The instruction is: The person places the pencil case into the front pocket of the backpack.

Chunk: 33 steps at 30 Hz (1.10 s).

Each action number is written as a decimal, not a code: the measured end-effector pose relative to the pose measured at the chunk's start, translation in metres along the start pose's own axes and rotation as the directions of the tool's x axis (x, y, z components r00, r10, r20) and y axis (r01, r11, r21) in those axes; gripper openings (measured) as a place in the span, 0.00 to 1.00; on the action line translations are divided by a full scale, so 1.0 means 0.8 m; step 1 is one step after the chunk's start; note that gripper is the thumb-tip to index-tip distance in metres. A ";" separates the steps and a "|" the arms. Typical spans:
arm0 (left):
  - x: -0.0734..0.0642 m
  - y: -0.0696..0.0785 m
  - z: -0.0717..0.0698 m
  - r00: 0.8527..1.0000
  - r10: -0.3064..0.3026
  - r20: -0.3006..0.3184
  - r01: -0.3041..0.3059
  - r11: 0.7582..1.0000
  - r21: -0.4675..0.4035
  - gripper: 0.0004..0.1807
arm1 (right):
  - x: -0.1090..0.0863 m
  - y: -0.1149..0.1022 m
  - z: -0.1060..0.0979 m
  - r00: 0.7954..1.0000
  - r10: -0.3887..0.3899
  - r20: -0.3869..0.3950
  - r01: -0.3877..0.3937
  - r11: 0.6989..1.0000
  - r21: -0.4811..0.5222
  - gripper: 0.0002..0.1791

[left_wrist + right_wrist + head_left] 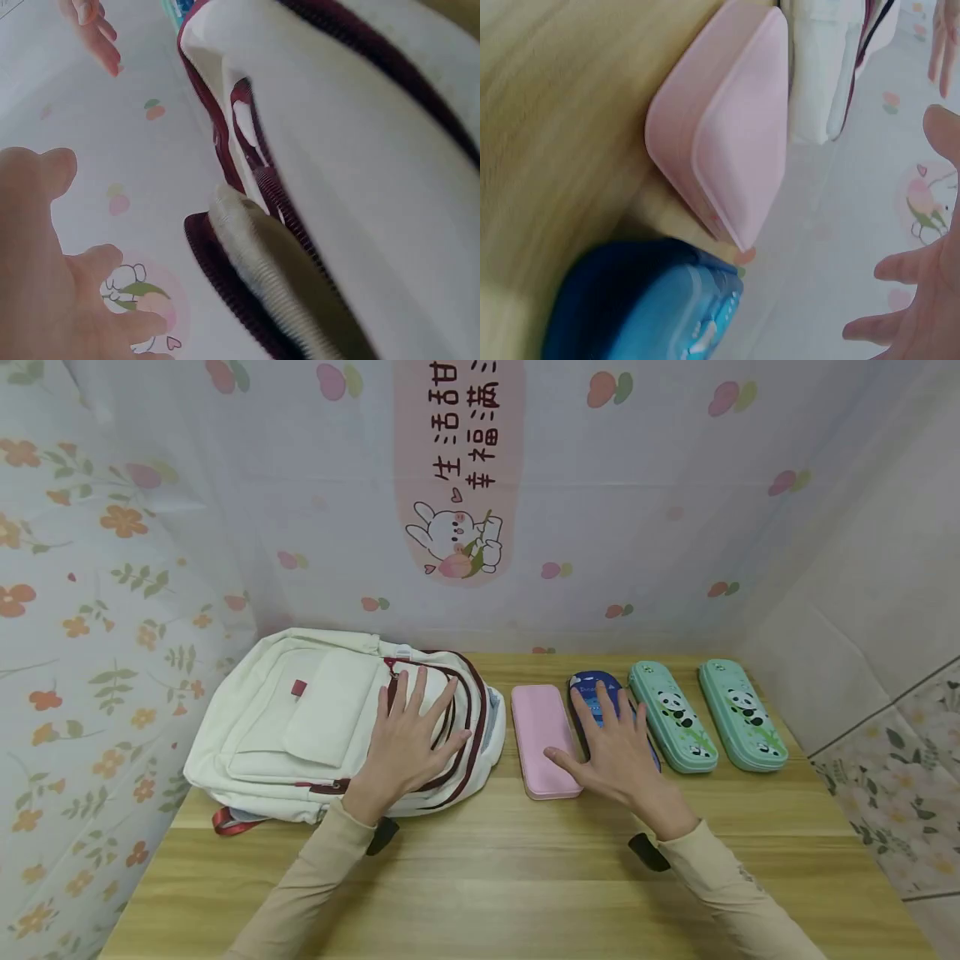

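Observation:
Spread fingers mark my left hand (408,739), which is held over the right part of a white backpack (262,710) with dark red zipper trim. In the left wrist view the backpack (360,150) fills the right side, with its zipped edges close to the lens and the hand (67,285) off to the left. My right hand (618,752), fingers also spread, is over a dark blue pencil case (592,679) and partly hides it. Its thumb points toward a pink pencil case (543,735). The right wrist view shows the pink case (739,142) and blue case (660,307) below that hand.
Two mint green pencil cases with pandas, one nearer (671,714) and one farther right (742,714), lie side by side on the wooden table (495,877). Patterned cloth (315,510) hangs behind and at the left. A red strap (236,821) sticks out from under the backpack.

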<state>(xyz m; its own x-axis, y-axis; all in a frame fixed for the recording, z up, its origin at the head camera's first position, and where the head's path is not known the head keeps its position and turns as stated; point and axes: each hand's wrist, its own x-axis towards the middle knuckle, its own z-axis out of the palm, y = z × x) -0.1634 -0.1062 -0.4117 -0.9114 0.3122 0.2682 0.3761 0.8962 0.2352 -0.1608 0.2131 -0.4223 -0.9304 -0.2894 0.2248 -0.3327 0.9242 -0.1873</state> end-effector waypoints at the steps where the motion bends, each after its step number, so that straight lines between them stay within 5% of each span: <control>1: -0.001 -0.001 0.001 1.000 -0.002 0.002 0.002 1.000 -0.003 0.40 | 0.000 -0.001 0.002 1.000 0.002 0.007 -0.002 1.000 0.003 0.55; 14: -0.012 -0.008 0.021 1.000 -0.006 -0.008 0.006 1.000 -0.026 0.37 | -0.005 -0.014 0.023 0.997 0.026 0.071 -0.026 1.000 0.001 0.56; 33: -0.022 -0.019 0.035 0.998 -0.015 0.061 0.015 1.000 0.006 0.38 | -0.020 -0.040 0.071 0.996 -0.027 0.082 0.021 0.997 0.073 0.56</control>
<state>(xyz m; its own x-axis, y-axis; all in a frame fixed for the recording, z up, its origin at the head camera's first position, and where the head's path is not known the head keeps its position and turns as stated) -0.1581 -0.1168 -0.4458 -0.9255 0.3171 0.2070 0.3615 0.9026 0.2337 -0.1441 0.1742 -0.4743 -0.9307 -0.3333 0.1510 -0.3622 0.8974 -0.2519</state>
